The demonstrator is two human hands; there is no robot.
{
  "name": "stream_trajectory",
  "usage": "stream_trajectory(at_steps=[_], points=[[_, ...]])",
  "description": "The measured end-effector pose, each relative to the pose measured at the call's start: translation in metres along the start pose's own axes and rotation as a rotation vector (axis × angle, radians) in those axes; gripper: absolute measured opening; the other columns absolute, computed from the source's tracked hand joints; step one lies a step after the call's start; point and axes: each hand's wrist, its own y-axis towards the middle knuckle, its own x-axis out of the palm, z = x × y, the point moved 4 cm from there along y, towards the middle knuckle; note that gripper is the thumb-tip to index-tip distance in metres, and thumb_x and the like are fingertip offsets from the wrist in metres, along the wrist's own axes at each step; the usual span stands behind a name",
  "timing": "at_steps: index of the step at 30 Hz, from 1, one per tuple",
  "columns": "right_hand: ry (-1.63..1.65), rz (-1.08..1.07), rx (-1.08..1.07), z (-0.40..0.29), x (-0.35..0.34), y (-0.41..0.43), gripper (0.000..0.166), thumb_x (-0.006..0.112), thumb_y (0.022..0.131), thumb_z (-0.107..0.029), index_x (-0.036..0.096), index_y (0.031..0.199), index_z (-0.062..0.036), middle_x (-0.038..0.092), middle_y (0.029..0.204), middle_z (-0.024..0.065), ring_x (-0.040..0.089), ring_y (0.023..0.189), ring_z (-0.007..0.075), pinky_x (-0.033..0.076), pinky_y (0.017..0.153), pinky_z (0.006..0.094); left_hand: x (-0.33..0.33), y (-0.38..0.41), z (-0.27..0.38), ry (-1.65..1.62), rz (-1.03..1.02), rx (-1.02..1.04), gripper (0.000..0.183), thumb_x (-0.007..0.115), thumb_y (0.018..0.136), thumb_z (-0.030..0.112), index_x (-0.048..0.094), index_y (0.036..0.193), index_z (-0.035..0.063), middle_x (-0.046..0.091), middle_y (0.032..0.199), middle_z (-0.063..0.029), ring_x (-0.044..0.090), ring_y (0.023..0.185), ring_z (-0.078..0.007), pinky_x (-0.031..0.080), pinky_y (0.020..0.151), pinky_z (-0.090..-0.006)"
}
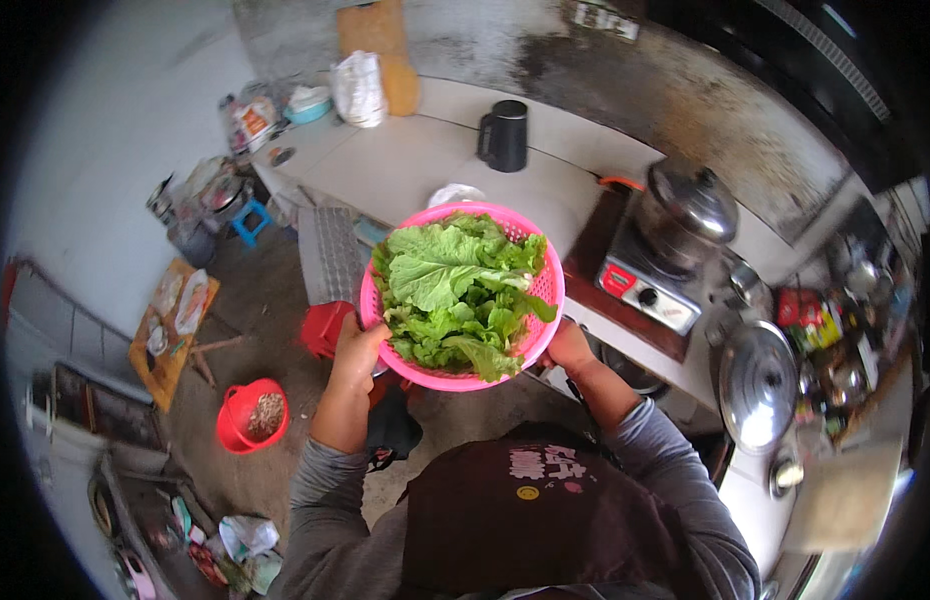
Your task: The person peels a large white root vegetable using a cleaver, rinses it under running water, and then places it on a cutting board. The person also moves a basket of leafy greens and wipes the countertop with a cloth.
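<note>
A pink plastic colander (549, 330) full of green leafy vegetables (457, 292) is held up in front of my body. My left hand (356, 345) grips its rim at the lower left, with the thumb over the edge. At the lower right, my right hand (566, 346) holds the rim from the side and below, its fingers partly hidden by the colander. One broad leaf lies on top of the heap, and a few leaves reach over the rim on the right.
Beyond the colander, a black pitcher (504, 136) stands on the tiled counter (405, 154). To the right are a lidded metal pot (686, 214) on a gas stove (648, 296) and a large metal lid (757, 386). A red bucket (236, 427) and a small wooden table (161, 356) stand left.
</note>
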Motion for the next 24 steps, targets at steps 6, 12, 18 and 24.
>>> stream_trajectory(at_steps=[6, 12, 18, 24], points=[[0.161, -0.273, 0.035, -0.054, 0.03, 0.133, 0.034, 0.05, 0.092, -0.029, 0.06, 0.073, -0.0023, 0.057, 0.057, 0.0061, 0.052, 0.042, 0.0149, 0.04, 0.037, 0.0274, 0.017, 0.064, 0.021, -0.027, 0.323, -0.027, 0.034, 0.056, 0.074, 0.001, 0.054, 0.107, -0.0031, 0.061, 0.096, -0.0102, 0.06, 0.086, -0.0217, 0.048, 0.076, -0.0337], [0.271, -0.391, 0.093, -0.092, 0.071, 0.25, 0.033, 0.05, 0.092, -0.029, 0.059, 0.072, -0.005, 0.056, 0.057, 0.0047, 0.051, 0.044, 0.0128, 0.035, 0.035, 0.026, -0.019, 0.162, 0.008, 0.071, 0.536, -0.061, 0.042, 0.06, 0.071, 0.005, 0.048, 0.11, -0.0067, 0.059, 0.095, -0.0141, 0.059, 0.085, -0.0221, 0.049, 0.071, -0.0349], [0.186, -0.393, -0.015, -0.118, 0.103, 0.373, 0.026, 0.053, 0.089, -0.027, 0.061, 0.081, -0.003, 0.057, 0.057, 0.0069, 0.05, 0.041, 0.0141, 0.034, 0.035, 0.0277, -0.05, 0.29, -0.012, 0.248, 0.648, -0.119, 0.048, 0.062, 0.069, 0.011, 0.046, 0.111, -0.0083, 0.058, 0.097, -0.0173, 0.059, 0.086, -0.025, 0.05, 0.07, -0.0352], [0.103, -0.284, 0.077, -0.134, 0.129, 0.485, 0.019, 0.053, 0.088, -0.017, 0.06, 0.082, -0.0009, 0.059, 0.061, 0.0094, 0.053, 0.045, 0.0161, 0.036, 0.036, 0.0284, -0.084, 0.43, -0.061, 0.381, 0.691, -0.127, 0.049, 0.063, 0.07, 0.012, 0.045, 0.111, -0.0079, 0.057, 0.097, -0.018, 0.059, 0.082, -0.026, 0.05, 0.069, -0.0364]])
